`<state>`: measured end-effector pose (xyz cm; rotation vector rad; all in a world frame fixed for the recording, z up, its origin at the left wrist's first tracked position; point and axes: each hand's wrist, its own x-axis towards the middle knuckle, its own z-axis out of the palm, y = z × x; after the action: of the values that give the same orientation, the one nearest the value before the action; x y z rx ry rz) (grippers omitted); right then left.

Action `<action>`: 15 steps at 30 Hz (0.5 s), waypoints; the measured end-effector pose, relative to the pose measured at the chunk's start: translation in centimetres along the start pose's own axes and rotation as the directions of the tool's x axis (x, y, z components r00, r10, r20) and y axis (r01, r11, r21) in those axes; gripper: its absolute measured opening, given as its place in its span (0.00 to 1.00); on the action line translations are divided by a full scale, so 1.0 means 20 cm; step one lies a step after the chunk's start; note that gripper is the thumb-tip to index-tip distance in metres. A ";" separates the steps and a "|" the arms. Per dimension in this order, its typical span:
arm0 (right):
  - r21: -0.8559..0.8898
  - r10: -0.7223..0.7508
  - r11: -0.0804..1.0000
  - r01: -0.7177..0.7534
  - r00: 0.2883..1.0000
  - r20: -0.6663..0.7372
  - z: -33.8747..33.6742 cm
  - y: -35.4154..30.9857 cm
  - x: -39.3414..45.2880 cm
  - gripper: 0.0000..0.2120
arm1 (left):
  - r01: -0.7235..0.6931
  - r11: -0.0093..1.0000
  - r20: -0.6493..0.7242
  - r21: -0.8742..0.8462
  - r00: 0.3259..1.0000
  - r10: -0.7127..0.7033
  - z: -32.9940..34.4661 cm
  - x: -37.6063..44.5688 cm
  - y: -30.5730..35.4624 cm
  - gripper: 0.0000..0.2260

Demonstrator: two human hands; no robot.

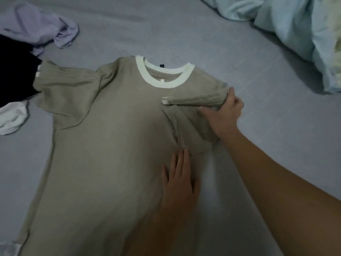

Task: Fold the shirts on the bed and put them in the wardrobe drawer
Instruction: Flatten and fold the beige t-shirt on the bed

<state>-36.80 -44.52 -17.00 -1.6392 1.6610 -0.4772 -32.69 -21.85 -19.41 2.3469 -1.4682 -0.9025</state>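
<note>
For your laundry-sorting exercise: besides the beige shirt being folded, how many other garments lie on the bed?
3, all at the left edge: a lilac garment at top, a black one below it, and a white one under that. More may lie outside the frame.

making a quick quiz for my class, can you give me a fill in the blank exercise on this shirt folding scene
1. The olive shirt has a collar coloured ____.
2. The right hand grips the shirt's ____, folding it inward.
3. The left hand lies ____ on the shirt, fingers straight.
4. The crumpled lilac garment lies at the upper ____ of the view.

Missing words: white; sleeve; flat; left
</note>
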 end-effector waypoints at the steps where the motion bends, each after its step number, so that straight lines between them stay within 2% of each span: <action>1: -0.193 -0.163 0.967 0.167 0.986 0.034 0.00 -0.03 0.06 0.43 | -0.013 1.000 -0.010 -0.012 1.000 0.012 0.00 0.01 0.00 0.37; 3: -0.467 -0.421 0.757 0.457 0.888 0.187 -0.01 -0.09 0.17 0.25 | -0.047 0.997 -0.051 -0.060 0.998 0.044 -0.01 0.05 0.00 0.37; 4: -0.491 -0.478 0.694 0.527 0.847 0.233 -0.01 -0.13 0.23 0.16 | -0.063 0.994 -0.073 -0.088 0.996 0.056 -0.02 0.08 -0.01 0.37; 5: -0.455 -0.500 0.701 0.550 0.833 0.237 -0.02 -0.16 0.28 0.11 | -0.080 0.991 -0.096 -0.104 0.993 0.070 -0.04 0.12 -0.02 0.36; 8: -0.287 -0.461 0.818 0.499 0.866 0.191 -0.04 -0.26 0.41 0.11 | -0.117 0.988 -0.164 -0.099 0.981 0.099 -0.11 0.24 -0.01 0.34; 10: -0.428 -0.395 0.792 0.435 0.900 0.183 -0.04 -0.26 0.48 0.13 | -0.070 0.997 -0.215 -0.023 0.975 0.063 -0.16 0.31 0.01 0.32; 12: -0.617 -0.297 0.717 0.324 0.943 0.150 -0.05 -0.21 0.50 0.23 | 0.043 0.997 -0.240 0.068 0.970 -0.026 -0.19 0.35 0.05 0.32; 13: -0.634 -0.308 0.712 0.302 0.946 0.105 -0.05 -0.20 0.48 0.26 | 0.068 0.993 -0.251 0.100 0.967 -0.041 -0.20 0.36 0.08 0.34; 15: -0.605 -0.452 0.708 0.363 0.892 0.006 -0.04 -0.17 0.41 0.26 | -0.014 0.989 -0.285 0.146 0.957 0.056 -0.19 0.39 0.13 0.37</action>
<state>-34.32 -53.09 -16.11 -2.5323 1.6395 -0.2957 -29.80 -30.39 -18.06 2.4178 -1.4892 -0.4331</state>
